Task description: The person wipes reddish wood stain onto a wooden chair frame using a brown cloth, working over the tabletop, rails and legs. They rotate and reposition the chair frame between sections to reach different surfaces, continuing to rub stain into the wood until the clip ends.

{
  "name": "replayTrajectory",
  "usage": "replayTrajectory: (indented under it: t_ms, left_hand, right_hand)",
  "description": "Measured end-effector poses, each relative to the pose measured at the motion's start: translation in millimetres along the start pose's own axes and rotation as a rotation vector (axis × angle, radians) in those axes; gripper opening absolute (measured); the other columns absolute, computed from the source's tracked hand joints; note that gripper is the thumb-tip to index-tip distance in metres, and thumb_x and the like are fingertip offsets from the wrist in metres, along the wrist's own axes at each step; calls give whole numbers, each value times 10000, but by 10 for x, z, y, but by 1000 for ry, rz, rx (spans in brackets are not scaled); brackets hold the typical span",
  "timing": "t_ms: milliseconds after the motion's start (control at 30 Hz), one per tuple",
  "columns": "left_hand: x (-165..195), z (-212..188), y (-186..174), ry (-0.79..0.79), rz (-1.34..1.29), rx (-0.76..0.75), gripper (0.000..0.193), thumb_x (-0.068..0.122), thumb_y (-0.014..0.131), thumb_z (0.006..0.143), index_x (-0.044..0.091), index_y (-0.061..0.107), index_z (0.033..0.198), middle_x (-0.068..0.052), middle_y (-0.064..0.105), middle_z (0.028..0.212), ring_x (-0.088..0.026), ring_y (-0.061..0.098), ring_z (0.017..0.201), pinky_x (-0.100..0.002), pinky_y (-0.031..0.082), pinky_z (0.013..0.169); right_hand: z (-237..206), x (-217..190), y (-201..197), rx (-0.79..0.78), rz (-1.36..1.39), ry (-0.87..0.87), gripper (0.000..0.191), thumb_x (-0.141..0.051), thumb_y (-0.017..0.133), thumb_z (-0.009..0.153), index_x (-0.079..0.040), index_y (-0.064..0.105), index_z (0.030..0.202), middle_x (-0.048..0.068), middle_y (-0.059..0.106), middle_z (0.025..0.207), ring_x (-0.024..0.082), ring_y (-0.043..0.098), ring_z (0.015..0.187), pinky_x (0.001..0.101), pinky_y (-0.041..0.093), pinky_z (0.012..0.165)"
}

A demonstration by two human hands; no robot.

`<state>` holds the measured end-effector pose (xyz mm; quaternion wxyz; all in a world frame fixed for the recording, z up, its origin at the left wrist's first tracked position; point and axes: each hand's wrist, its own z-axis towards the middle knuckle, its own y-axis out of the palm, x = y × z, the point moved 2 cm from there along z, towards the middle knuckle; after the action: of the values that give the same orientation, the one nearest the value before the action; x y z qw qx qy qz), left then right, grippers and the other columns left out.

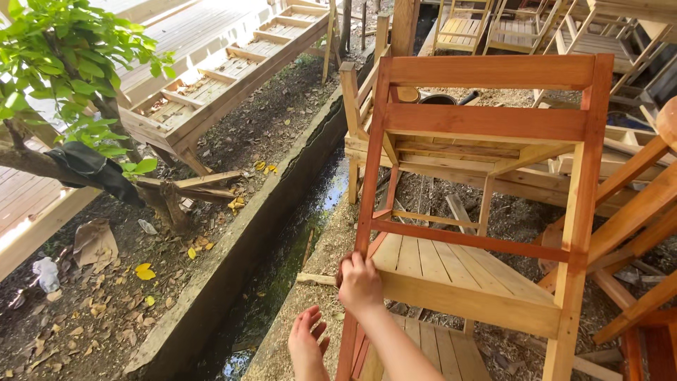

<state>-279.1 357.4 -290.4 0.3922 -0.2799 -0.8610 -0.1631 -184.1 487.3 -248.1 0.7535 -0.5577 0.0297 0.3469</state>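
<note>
A wooden chair frame [486, 123] stands upright before me, its left post and crossbars reddish, its right side and slatted seat [451, 271] paler. My right hand [361, 282] is closed around the reddish left post [371, 183] at seat height; a small dark thing shows by its fingers, too hidden to name. My left hand [307, 347] hovers lower and to the left, fingers apart, holding nothing and touching nothing.
A concrete gutter with water [282, 261] runs along the left, sawdust beside it. A leafy tree [63, 77] and long wooden frames [211, 77] lie further left. More unfinished chairs [635, 212] crowd the right and the back.
</note>
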Motion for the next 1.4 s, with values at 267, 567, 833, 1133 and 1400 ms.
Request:
replayTrajectory:
  t_ms: [267,567,833,1133,1400]
  left_hand:
    - [406,-195,262,47,-148,-191,291,246,488,1025,113,699,1175,-40,686,1168,-161,612,955,-343,513,776]
    - [580,-336,469,21,-54,-274,276,236,483,1020,136,704,1152,9,718,1161,-132,622,958,-306,470,795]
    - [422,-165,521,28,-86,-356,266,235,495,1018,117,701,1141,-21,721,1145,-151,614,919,-341,462,769]
    - [698,-134,491,29,-108,-380,303,253,453,1034,121,701,1148,-23,720,1115,-149,648,930,-336,487,812]
    - [359,48,660,19,-270,-460,243,192,502,1029,78,699,1115,-55,677,1032,-163,638,858,-300,519,734]
  right_hand:
    - [-921,-99,128,-394,254,324,293,-53,645,740,-112,768,999,110,678,1102,301,656,1077,400,532,947]
    - [355,295,-484,207,57,201,426,-119,728,765,-67,696,1187,136,668,1115,334,637,1013,420,560,892]
    - [-28,135,-274,-61,-370,18,362,-71,644,875,4,656,1229,134,631,1216,369,595,1077,459,564,781]
    - [242,82,-515,29,-23,216,410,-71,701,804,-56,690,1214,155,657,1206,364,627,1091,446,560,934]
    - [-810,-85,25,-400,-57,268,270,-92,707,826,-86,731,1095,146,667,1149,358,638,1090,486,542,875]
